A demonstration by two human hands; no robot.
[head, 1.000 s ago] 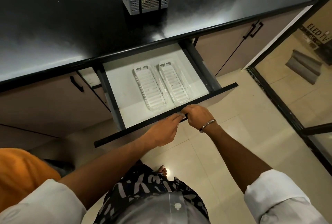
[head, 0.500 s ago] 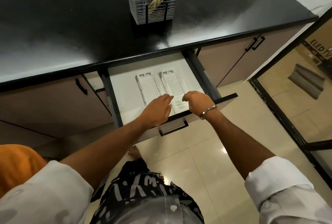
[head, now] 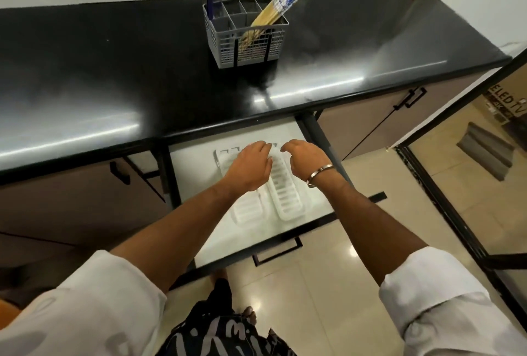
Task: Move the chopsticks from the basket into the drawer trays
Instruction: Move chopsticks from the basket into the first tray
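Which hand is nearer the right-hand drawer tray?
Right, narrowly. The right hand hovers over the right-hand tray's far end; the left hand is above the left tray beside it.

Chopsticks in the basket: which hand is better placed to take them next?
Probably the right hand. The chopsticks lean toward the right side of the basket, more in line with it. Both hands are empty; left hand sits further left.

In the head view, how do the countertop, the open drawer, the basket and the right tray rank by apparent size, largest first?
1. countertop
2. drawer
3. basket
4. right tray, close to the basket; a hand partly covers it, so this order is unsure.
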